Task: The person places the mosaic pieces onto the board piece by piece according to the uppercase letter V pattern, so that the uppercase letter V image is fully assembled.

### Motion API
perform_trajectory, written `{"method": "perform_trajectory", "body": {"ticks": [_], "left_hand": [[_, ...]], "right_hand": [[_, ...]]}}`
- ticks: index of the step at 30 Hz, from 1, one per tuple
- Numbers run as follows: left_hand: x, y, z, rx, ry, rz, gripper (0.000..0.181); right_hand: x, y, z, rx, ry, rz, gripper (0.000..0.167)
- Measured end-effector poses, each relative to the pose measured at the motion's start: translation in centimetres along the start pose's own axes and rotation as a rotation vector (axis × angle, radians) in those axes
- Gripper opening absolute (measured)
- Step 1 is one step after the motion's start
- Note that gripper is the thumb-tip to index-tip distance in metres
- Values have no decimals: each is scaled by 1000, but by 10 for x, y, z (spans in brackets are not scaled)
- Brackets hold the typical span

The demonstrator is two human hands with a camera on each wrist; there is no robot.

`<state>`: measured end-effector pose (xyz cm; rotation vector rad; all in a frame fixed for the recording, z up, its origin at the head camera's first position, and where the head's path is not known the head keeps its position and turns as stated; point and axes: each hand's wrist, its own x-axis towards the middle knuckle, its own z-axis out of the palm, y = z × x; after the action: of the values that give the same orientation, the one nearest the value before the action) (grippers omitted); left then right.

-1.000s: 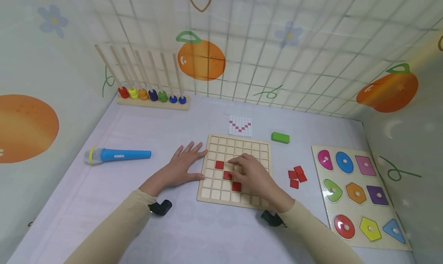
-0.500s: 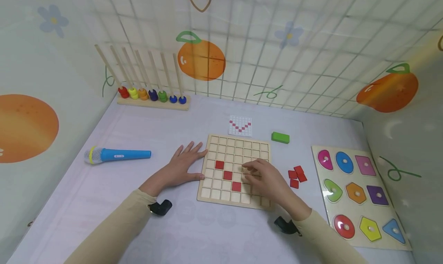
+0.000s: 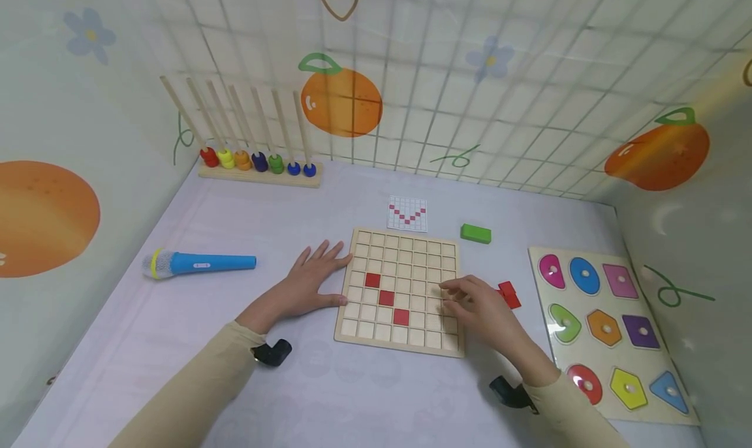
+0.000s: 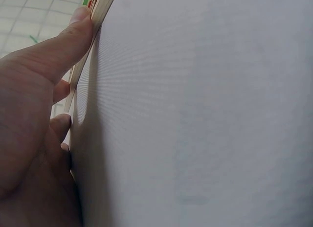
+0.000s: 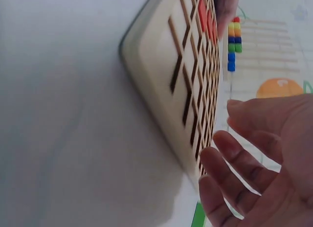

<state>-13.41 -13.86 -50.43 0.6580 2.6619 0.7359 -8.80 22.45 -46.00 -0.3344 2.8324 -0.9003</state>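
A wooden grid board [image 3: 403, 239] lies mid-table, with three red square tiles in a diagonal, among them the middle tile [image 3: 386, 298]. My left hand [image 3: 305, 281] rests at the board's left edge, fingers spread, with thumb and a fingertip touching the rim; the left wrist view shows the thumb [image 4: 73, 36] against the side. Over the board's right edge hovers my right hand [image 3: 484, 311], fingers loosely bent; in the right wrist view nothing sits between its thumb and fingers [image 5: 230, 180]. Loose red tiles [image 3: 511, 298] lie right of the board, partly hidden behind that hand.
A pattern card [image 3: 408, 213] and a green block [image 3: 476, 234] lie beyond the board. A toy microphone [image 3: 211, 263] is at left, a peg rack [image 3: 258, 176] with colored beads at back left. A shape puzzle board [image 3: 578, 275] lies at right.
My right hand has moved rightward, from above the tiles on the grid to the board's right edge, uncovering the middle tile and hiding some loose ones. The left hand stays put.
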Motion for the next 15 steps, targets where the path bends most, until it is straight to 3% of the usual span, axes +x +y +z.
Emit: {"method": "perform_trajectory", "body": {"ticks": [15], "left_hand": [[-2, 3, -3, 0, -7, -2, 91]], "right_hand": [[-19, 33, -19, -67, 45, 70, 30]]}}
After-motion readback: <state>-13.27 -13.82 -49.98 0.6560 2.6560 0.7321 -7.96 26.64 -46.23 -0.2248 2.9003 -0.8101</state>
